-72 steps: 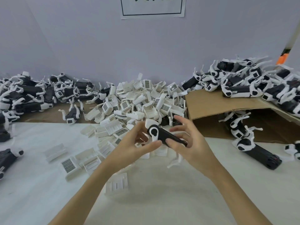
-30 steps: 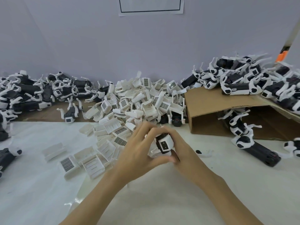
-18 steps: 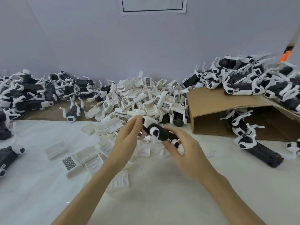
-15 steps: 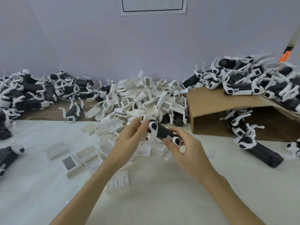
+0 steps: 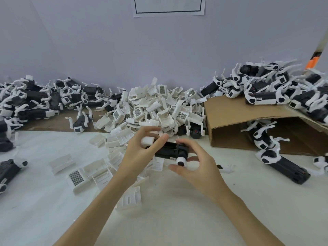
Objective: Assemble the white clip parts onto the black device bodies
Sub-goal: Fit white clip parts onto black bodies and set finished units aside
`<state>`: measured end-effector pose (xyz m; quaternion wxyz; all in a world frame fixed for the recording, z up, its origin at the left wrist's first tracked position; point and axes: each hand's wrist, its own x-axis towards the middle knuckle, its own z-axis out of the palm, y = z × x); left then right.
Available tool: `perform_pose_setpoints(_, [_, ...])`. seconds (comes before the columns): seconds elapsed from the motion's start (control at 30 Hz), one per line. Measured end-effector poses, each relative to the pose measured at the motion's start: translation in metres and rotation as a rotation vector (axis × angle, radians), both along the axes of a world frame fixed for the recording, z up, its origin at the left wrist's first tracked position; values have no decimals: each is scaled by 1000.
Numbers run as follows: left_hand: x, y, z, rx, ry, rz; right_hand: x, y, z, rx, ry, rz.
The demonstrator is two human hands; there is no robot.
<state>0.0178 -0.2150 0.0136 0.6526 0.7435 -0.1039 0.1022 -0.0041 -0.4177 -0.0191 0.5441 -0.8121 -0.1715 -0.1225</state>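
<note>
A black device body (image 5: 168, 150) lies level between my two hands, a little above the white table. My left hand (image 5: 142, 148) grips its left end, where a white part (image 5: 147, 141) sits under my thumb and fingers. My right hand (image 5: 197, 167) holds the right end, with fingers around a white round cap (image 5: 181, 160). A big heap of loose white clip parts (image 5: 159, 110) lies just behind my hands, and several more are scattered under and left of them.
A brown cardboard box (image 5: 236, 114) on its side stands at the right, with black-and-white devices (image 5: 262, 96) piled on and inside it. Another pile of devices (image 5: 35, 102) fills the back left. One black device (image 5: 285, 170) lies on the table at right.
The device body has turned from slanted to level and sunk slightly. My right hand has opened its grip toward the right end cap; my left hand stays on the left end.
</note>
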Motion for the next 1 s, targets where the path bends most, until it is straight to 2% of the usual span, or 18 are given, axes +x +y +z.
perform_pose_setpoints(0.1, [5, 0, -3, -156, -9, 208, -2, 4, 0, 16, 76, 90])
perform_pose_setpoints(0.17, [11, 10, -3, -258, 8, 293, 1, -2, -1, 6, 49, 52])
perform_pose_setpoints(0.23, [17, 21, 0, -330, 41, 352, 6, -13, -4, -193, -61, -18])
perform_pose_setpoints(0.33, [22, 31, 1, -384, 109, 384, 10, -20, -13, -534, -136, 12])
perform_pose_setpoints(0.4, [22, 32, 1, -387, 128, 395, 13, -18, -16, -616, -166, -13])
perform_pose_setpoints(0.5, [21, 29, 2, -356, 104, 404, 15, -12, -13, -610, -216, -76])
perform_pose_setpoints(0.57, [19, 27, 2, -336, 82, 393, 13, -11, -11, -461, -184, -87])
perform_pose_setpoints(0.63, [19, 26, 2, -321, 60, 389, 11, -10, -7, -226, -105, -98])
perform_pose_setpoints(0.9, [13, 18, 3, -266, 35, 342, 12, -14, 7, 645, 422, 14])
perform_pose_setpoints(1.0, [10, 13, 1, -211, 27, 310, 13, -15, 13, 846, 521, 33])
